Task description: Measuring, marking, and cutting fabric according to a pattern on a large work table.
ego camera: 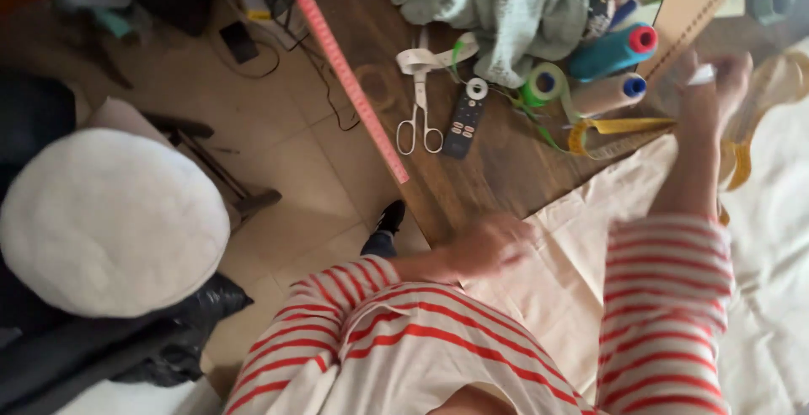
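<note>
On the wooden surface (497, 171) our left hand (493, 245) presses flat, fingers spread, on the cream fabric (581, 246) near its corner. Our right hand (716, 78) is raised farther along, pinching a small white piece (701, 75), beside the yellow measuring tape (615, 128).

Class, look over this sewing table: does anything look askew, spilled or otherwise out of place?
A TV-style remote control lies among the sewing things, beside the scissors. The green cloth is heaped, not folded, and green ribbon trails loose from its spool. Nothing looks spilled or damaged.
</note>
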